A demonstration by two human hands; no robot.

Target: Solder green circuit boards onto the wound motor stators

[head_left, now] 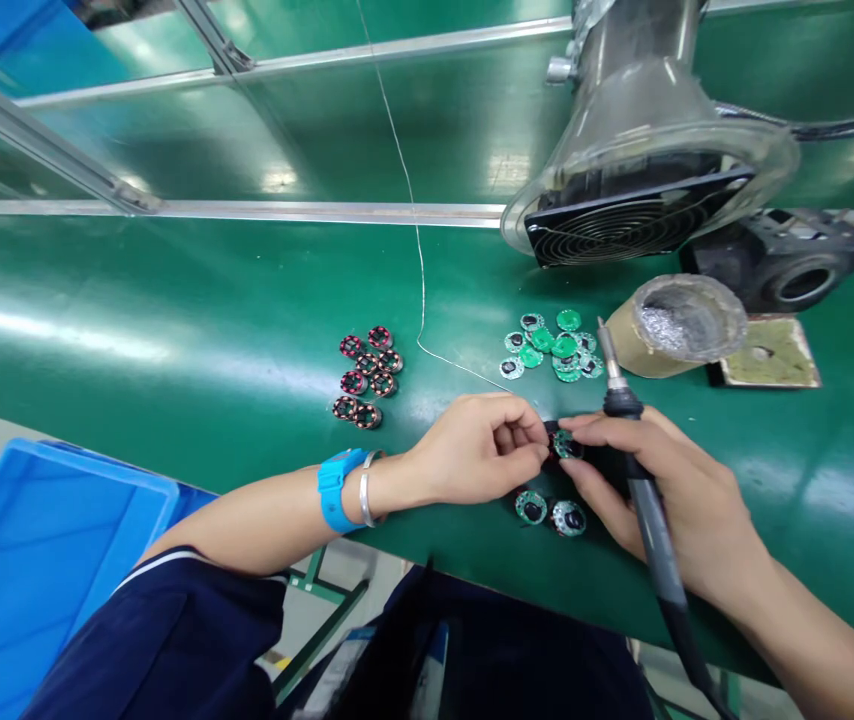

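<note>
Beneath the fingers of the left hand (483, 447) and the right hand (686, 490) spreads a glossy green workbench (247, 290). Well to the left of the fingers, beyond the left forearm, stands a blue plastic crate (59, 560). Past the right fingers, toward the far side of the bench, hangs a clear fume hood (652, 95) with a black fan (637, 222) in its mouth. A soldering iron (650, 520) is tucked into the right hand, passing under the index finger, its tip pointing away from the person. Farther out and right of those fingers sit a black soldering-iron stand (791, 260), a tan tub (633, 335) and a yellowish sponge (768, 360). A thin solder wire (421, 270) runs down to the left fingers. Left of them lies a cluster of copper-wound stators (383, 384); straight beyond the fingertips, round green circuit boards (563, 345) are heaped. Just on the person's side of the fingertips, two board-topped stators (569, 518) sit side by side. Between the hands, the right thumb and index finger pinch a small round assembly (566, 445). The left fingers curl inward at its left edge; whether they grip it or the wire cannot be told.
</note>
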